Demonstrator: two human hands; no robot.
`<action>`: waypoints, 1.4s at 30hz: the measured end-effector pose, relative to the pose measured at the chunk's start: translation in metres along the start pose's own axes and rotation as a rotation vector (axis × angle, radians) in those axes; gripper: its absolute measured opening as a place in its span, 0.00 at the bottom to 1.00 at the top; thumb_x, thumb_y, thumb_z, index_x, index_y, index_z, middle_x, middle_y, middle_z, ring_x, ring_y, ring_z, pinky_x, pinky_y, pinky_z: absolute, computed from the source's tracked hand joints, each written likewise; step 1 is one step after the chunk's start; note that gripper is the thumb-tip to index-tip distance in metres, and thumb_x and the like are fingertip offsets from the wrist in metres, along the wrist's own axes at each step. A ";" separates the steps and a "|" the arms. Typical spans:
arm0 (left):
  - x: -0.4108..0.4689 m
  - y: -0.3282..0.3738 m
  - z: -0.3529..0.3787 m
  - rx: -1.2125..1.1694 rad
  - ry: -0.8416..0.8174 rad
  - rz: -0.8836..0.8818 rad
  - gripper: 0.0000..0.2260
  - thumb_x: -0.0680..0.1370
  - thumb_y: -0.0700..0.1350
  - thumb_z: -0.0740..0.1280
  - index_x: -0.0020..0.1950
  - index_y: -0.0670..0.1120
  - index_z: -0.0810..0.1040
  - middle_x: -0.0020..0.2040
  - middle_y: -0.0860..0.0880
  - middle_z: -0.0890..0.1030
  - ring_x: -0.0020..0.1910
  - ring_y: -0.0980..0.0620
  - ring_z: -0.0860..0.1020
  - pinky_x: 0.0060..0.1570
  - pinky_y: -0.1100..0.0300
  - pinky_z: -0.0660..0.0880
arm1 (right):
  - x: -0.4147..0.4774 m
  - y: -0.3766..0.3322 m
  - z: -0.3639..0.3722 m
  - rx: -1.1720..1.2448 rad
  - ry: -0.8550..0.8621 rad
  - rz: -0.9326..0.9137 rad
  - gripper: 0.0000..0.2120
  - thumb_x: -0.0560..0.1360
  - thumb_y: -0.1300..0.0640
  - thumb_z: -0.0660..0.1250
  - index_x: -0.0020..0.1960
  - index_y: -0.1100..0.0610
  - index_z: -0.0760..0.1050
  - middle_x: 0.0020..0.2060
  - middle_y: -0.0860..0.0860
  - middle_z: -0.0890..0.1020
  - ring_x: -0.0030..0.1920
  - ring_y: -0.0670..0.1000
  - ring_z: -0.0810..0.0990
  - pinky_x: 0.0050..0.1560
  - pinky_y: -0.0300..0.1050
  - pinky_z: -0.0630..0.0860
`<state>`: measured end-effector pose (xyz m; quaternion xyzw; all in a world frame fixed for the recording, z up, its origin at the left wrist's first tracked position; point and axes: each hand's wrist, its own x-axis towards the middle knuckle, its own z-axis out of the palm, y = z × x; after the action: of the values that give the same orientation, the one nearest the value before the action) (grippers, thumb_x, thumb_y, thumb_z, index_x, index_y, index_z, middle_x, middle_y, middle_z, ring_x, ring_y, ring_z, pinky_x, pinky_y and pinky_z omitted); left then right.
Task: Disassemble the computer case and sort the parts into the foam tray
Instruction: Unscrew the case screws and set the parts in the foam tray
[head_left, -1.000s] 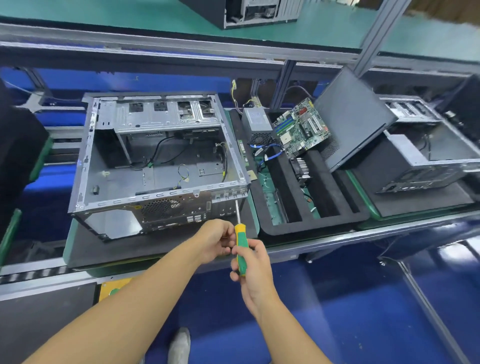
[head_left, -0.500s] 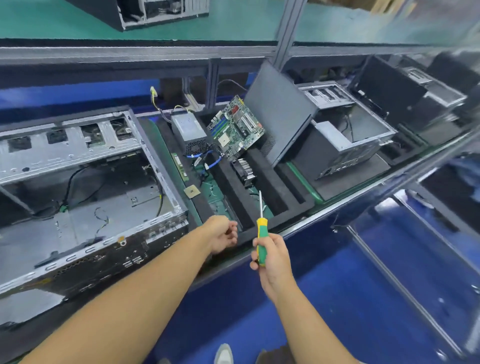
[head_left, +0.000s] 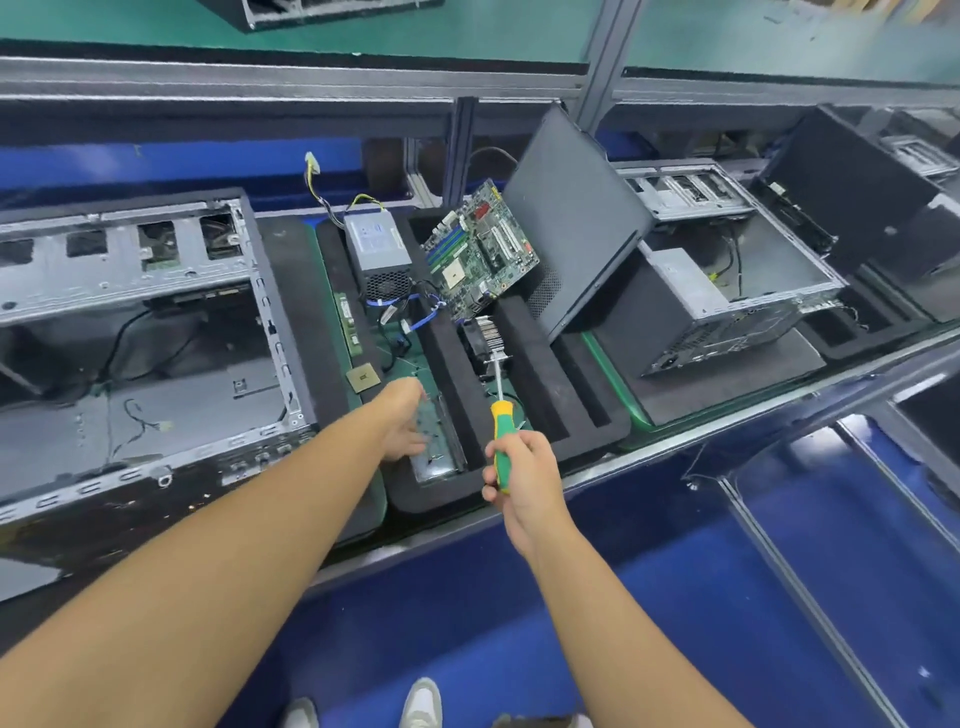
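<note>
Computer case (head_left: 145, 338) lies on the left of the bench (head_left: 701, 434), a stripped grey metal shell with its open side up and a few loose black wires inside. Just to its right sits the foam tray (head_left: 524, 358), black and cut into long slots running from near to far. At the far left of the tray stands a grey power supply (head_left: 376, 249) with yellow and black wires rising from it. A green circuit board (head_left: 480, 249) leans tilted in the far middle, and a finned cooler (head_left: 483, 332) lies in the slot just nearer than it. A dark side panel (head_left: 576, 218) leans at the tray's right, beside a second case (head_left: 727, 291). Along the tray's left side lie a narrow memory stick (head_left: 345, 322) and, nearer, a small square chip (head_left: 362, 376).

The person's left hand (head_left: 405, 426) reaches over the near left slot, above a flat shiny part (head_left: 436, 452) lying in it. That hand is blurred. Its fingers look loose and uncurled with nothing in them, and I cannot tell whether they touch the part. The right hand (head_left: 524, 467) holds a screwdriver (head_left: 501, 431) upright over the tray's near edge, fingers wrapped round the green and yellow handle, the shaft pointing toward the cooler.
</note>
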<state>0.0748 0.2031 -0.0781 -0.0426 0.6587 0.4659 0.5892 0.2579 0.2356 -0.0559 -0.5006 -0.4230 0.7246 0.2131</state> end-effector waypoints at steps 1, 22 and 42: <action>-0.010 0.002 0.000 -0.015 0.000 0.048 0.25 0.81 0.45 0.55 0.78 0.42 0.59 0.76 0.36 0.64 0.70 0.36 0.71 0.66 0.45 0.70 | 0.002 0.000 0.003 0.015 0.010 -0.005 0.05 0.76 0.64 0.62 0.50 0.58 0.69 0.42 0.55 0.76 0.28 0.47 0.71 0.26 0.42 0.67; -0.234 -0.057 -0.326 1.342 0.330 0.430 0.36 0.71 0.57 0.76 0.76 0.56 0.64 0.75 0.57 0.67 0.71 0.54 0.69 0.68 0.54 0.67 | -0.128 0.066 0.197 0.244 -0.564 -0.063 0.08 0.83 0.51 0.60 0.58 0.54 0.71 0.41 0.54 0.82 0.30 0.51 0.76 0.29 0.43 0.72; -0.196 -0.096 -0.336 1.277 0.548 0.817 0.22 0.78 0.59 0.68 0.70 0.55 0.76 0.63 0.52 0.81 0.62 0.47 0.77 0.55 0.52 0.75 | -0.229 0.149 0.225 -0.386 -0.479 0.011 0.09 0.82 0.48 0.58 0.52 0.48 0.77 0.31 0.48 0.75 0.25 0.47 0.67 0.23 0.37 0.60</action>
<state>-0.0554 -0.1703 -0.0154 0.4337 0.8826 0.1511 0.1003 0.1649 -0.1044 -0.0222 -0.3491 -0.5884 0.7293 0.0045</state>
